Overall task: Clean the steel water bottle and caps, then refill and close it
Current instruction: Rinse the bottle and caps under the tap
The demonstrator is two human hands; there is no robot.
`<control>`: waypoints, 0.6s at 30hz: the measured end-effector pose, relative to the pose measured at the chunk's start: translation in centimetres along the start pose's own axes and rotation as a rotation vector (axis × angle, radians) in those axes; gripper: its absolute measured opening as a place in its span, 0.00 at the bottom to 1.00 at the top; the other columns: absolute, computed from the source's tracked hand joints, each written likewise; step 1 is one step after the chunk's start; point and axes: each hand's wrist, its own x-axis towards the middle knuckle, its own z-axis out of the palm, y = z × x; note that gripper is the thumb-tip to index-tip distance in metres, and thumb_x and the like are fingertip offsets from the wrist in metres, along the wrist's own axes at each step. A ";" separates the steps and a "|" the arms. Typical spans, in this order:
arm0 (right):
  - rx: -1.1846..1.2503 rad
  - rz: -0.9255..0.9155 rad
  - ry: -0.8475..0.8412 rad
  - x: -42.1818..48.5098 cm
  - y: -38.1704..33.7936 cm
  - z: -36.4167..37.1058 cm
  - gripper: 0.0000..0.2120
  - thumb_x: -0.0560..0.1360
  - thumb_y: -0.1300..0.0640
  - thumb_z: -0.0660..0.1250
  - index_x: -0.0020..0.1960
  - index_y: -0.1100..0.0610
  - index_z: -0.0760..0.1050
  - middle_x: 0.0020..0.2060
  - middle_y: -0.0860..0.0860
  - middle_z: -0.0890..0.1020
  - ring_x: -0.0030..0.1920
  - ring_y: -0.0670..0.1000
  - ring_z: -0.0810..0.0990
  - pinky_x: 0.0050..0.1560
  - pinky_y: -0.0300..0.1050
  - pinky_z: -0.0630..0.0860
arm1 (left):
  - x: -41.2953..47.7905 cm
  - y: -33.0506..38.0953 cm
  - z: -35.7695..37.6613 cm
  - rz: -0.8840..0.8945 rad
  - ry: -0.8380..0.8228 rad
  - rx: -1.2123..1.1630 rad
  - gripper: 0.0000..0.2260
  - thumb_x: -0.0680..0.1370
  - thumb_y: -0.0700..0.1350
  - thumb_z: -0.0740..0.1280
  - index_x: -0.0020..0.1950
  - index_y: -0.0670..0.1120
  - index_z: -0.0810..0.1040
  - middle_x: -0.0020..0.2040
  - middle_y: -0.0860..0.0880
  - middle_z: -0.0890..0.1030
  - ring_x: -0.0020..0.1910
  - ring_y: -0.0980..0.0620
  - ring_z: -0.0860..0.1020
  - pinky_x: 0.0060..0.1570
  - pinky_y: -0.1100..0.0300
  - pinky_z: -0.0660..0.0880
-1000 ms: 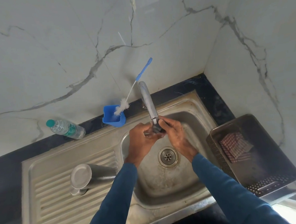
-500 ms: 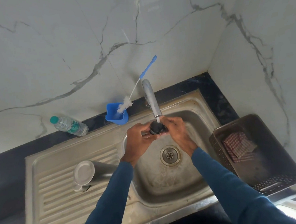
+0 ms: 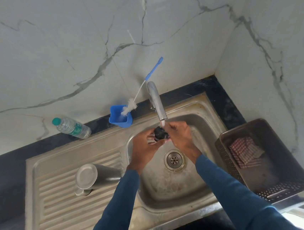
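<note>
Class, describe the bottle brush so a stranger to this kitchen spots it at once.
Start at the steel sink; behind its basin, left of the tap, stands a blue cup. The brush leans out of it, alone in having white bristles and a blue-tipped handle.

A clear, green-topped plastic bottle (image 3: 71,127) was positioned on the dark bench (image 3: 4,166) at centre left of the frame, close to the veined marble wall (image 3: 67,48). To its right, a blue holder (image 3: 120,118) stood at the rear edge of the sink (image 3: 94,144). A bottle brush (image 3: 129,108) leaned in it, bristles down. At the right of the frame, a dark perforated basket (image 3: 225,156) contained a folded red-checked cloth (image 3: 243,151).
</note>
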 end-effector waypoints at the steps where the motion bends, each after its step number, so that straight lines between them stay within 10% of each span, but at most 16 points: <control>1: -0.034 -0.035 0.006 -0.1 -0.3 -0.3 0.14 0.82 0.54 0.70 0.40 0.58 0.85 0.28 0.45 0.79 0.28 0.44 0.75 0.26 0.33 0.69 | 0.1 0.2 0.2 0.011 -0.007 -0.003 0.24 0.70 0.50 0.85 0.64 0.48 0.85 0.52 0.55 0.88 0.50 0.60 0.85 0.52 0.68 0.80; 9: -0.104 -0.133 0.031 -0.3 -1.3 -0.9 0.07 0.81 0.60 0.70 0.56 0.58 0.85 0.47 0.51 0.88 0.47 0.47 0.86 0.44 0.23 0.76 | 1.5 0.7 0.7 -0.038 0.011 -0.051 0.19 0.74 0.35 0.79 0.62 0.47 0.84 0.51 0.57 0.87 0.50 0.63 0.85 0.53 0.69 0.79; 18: -0.050 -0.124 0.088 -0.8 -2.3 -1.0 0.02 0.77 0.58 0.76 0.49 0.56 0.84 0.36 0.42 0.83 0.37 0.38 0.83 0.39 0.29 0.80 | 1.4 -0.3 1.2 -0.105 -0.032 -0.145 0.21 0.76 0.32 0.76 0.67 0.45 0.81 0.57 0.51 0.86 0.54 0.58 0.85 0.54 0.66 0.80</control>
